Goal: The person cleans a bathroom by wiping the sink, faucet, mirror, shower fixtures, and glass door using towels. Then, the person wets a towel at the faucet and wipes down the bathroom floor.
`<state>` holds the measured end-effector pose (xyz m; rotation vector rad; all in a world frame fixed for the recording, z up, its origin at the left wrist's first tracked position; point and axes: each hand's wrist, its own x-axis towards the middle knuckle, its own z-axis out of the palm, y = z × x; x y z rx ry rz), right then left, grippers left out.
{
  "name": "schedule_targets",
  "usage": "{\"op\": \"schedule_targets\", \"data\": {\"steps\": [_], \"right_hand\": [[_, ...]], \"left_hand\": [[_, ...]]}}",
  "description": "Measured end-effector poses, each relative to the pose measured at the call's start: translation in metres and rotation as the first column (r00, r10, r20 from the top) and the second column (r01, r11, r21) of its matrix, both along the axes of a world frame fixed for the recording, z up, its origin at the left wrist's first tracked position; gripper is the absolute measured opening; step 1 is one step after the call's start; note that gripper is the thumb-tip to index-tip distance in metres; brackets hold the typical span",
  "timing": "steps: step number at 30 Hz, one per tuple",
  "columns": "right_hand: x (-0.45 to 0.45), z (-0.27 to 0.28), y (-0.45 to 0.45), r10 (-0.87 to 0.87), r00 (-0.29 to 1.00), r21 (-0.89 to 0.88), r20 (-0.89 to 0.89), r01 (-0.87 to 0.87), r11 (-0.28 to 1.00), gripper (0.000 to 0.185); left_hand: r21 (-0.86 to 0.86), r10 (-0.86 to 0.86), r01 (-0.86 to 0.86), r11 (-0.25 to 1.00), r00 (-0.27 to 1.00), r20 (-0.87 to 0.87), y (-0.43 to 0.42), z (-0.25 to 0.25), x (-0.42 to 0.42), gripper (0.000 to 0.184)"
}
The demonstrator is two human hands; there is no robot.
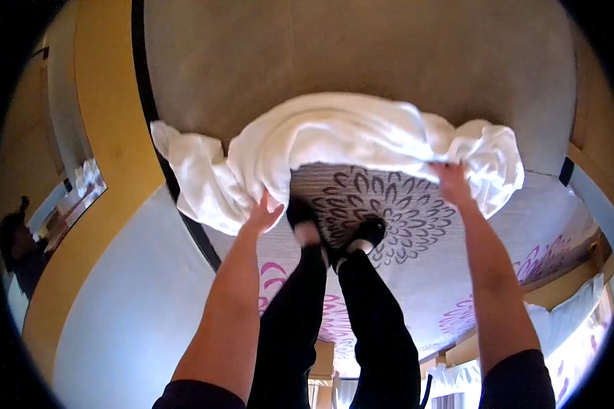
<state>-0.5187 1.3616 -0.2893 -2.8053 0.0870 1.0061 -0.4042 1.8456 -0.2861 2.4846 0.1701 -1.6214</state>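
A long, bunched white cloth (348, 129), a sheet or large towel, arches across the floor in front of my feet. My left hand (265, 215) has hold of its near edge on the left, with the thumb apart and some fingertips hidden in the folds. Toward the other end, my right hand (451, 183) grips the edge, its fingers curled into the fabric. Loose folds spread outward beyond both hands. Under the arch shows patterned carpet (423, 225) with dark and pink flower shapes.
My black shoes (368, 232) stand on the carpet just behind the cloth. Plain brown carpet (361, 48) lies beyond it. On the left runs a yellow wall band (106, 88) with dark trim. At far left a person (24, 245) shows, perhaps in a mirror.
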Motion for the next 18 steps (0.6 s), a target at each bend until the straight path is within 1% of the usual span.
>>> {"op": "schedule_targets", "data": {"steps": [1, 2, 3, 4, 5, 6, 7, 8, 9, 10, 11, 12, 13, 14, 15, 16, 17, 18], "right_hand": [[-0.013, 0.013, 0.009, -0.072, 0.991, -0.002, -0.114, 0.072, 0.997, 0.047], [-0.032, 0.021, 0.018, -0.135, 0.979, 0.004, -0.154, 0.138, 0.99, 0.046], [-0.054, 0.016, 0.028, -0.147, 0.979, -0.03, -0.142, 0.145, 0.989, 0.045], [-0.079, 0.014, 0.036, -0.175, 0.983, 0.062, -0.049, 0.178, 0.982, 0.042], [-0.095, 0.021, 0.05, -0.237, 0.967, 0.131, -0.097, 0.248, 0.96, 0.04], [-0.108, 0.037, 0.064, -0.251, 0.965, 0.2, -0.081, 0.262, 0.944, 0.036], [-0.11, 0.069, 0.079, -0.165, 0.971, 0.188, -0.171, 0.197, 0.962, 0.034], [-0.119, 0.094, 0.085, -0.28, 0.914, 0.319, -0.292, 0.369, 0.873, 0.031], [-0.125, 0.132, 0.086, -0.336, 0.904, 0.475, -0.264, 0.425, 0.771, 0.032], [-0.132, 0.17, 0.087, -0.414, 0.871, 0.512, -0.265, 0.491, 0.705, 0.033], [-0.129, 0.206, 0.087, -0.474, 0.817, 0.512, -0.329, 0.576, 0.637, 0.036], [-0.14, 0.225, 0.085, -0.463, 0.837, 0.533, -0.291, 0.544, 0.649, 0.035], [-0.126, 0.254, 0.084, -0.465, 0.795, 0.487, -0.389, 0.606, 0.629, 0.036], [-0.122, 0.273, 0.086, -0.452, 0.793, 0.491, -0.409, 0.609, 0.624, 0.036], [-0.119, 0.292, 0.087, -0.438, 0.79, 0.49, -0.429, 0.611, 0.622, 0.037], [-0.116, 0.313, 0.091, -0.536, 0.782, 0.512, -0.318, 0.618, 0.597, 0.037], [-0.114, 0.333, 0.095, -0.621, 0.758, 0.538, -0.198, 0.614, 0.578, 0.038], [-0.119, 0.347, 0.093, -0.718, 0.672, 0.515, -0.181, 0.687, 0.513, 0.045]], "left_hand": [[0.095, 0.018, -0.017, 0.995, 1.0, -0.006, -0.019, 0.007, -0.005, 0.081], [0.114, 0.235, -0.255, 0.96, 0.959, 0.16, -0.039, 0.008, -0.013, 0.082], [0.076, 0.437, -0.483, 0.872, 0.84, 0.323, -0.062, 0.001, -0.023, 0.083], [-0.033, 0.823, -0.823, 0.567, 0.568, -0.024, -0.095, 0.015, -0.021, 0.095], [0.063, 0.923, -0.99, 0.13, 0.098, -0.371, -0.128, 0.03, -0.017, 0.107], [0.272, 0.867, -0.936, -0.223, -0.318, -0.384, -0.154, 0.024, -0.016, 0.112], [0.163, 0.836, -0.941, -0.298, -0.34, -0.431, -0.172, 0.028, -0.006, 0.112], [-0.082, 0.795, -0.95, -0.301, -0.202, -0.572, -0.175, 0.032, 0.005, 0.095], [-0.093, 0.789, -0.95, -0.299, -0.191, -0.584, -0.175, 0.035, 0.018, 0.095], [-0.074, 0.727, -0.935, -0.348, -0.219, -0.651, -0.169, 0.037, 0.026, 0.083], [-0.054, 0.663, -0.918, -0.392, -0.241, -0.708, -0.164, 0.039, 0.03, 0.071], [-0.102, 0.802, -0.942, -0.319, -0.212, -0.558, -0.148, 0.03, 0.011, 0.05], [-0.11, 0.731, -0.918, -0.381, -0.225, -0.644, -0.148, 0.088, 0.016, 0.043], [-0.547, 0.714, -0.829, -0.119, 0.312, -0.627, -0.135, 0.132, 0.004, 0.038], [-0.239, 0.739, -0.931, -0.277, -0.048, -0.672, -0.127, 0.169, 0.007, 0.036], [-0.34, 0.74, -0.917, -0.208, 0.079, -0.668, -0.097, 0.188, -0.006, 0.037], [-0.551, 0.695, -0.834, -0.03, 0.379, -0.611, -0.084, 0.229, -0.001, 0.038], [-0.399, 0.719, -0.887, -0.234, 0.118, -0.685, -0.088, 0.277, 0.016, 0.041]]}}
